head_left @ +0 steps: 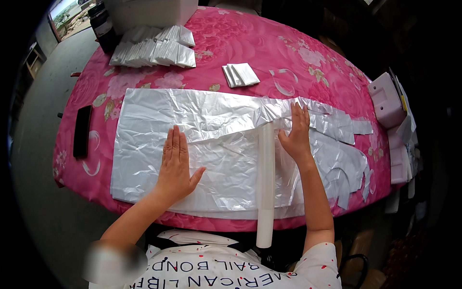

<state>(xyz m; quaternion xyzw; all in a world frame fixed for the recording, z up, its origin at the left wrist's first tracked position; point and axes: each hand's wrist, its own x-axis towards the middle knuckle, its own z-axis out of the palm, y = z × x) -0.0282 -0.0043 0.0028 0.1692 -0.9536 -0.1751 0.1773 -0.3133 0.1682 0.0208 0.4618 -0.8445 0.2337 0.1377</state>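
Observation:
A stack of thin, silvery-white plastic bags (pixel 139 139) lies flat before me, its cut handle ends at the right. The top bag's far side is folded over toward me, its edge slanting across the middle. My left hand (pixel 176 166) rests on the bags just below that edge, fingers straight and thumb out. On the folded part at the right lies my right hand (pixel 297 132), fingers stretched and thumb apart. Between the hands, a long translucent plastic strip (pixel 266 192) runs toward me and sticks out past the near table edge. Its far end goes under the fold.
A pink flowered tablecloth (pixel 211 36) covers the table. Folded bag packets (pixel 154 50) are heaped at the far left, beside a white box (pixel 149 14) and a dark jar (pixel 102 26). A few packets (pixel 240 74) lie centrally. A black phone (pixel 82 132) is left; pale foam boxes (pixel 387 103) stand right.

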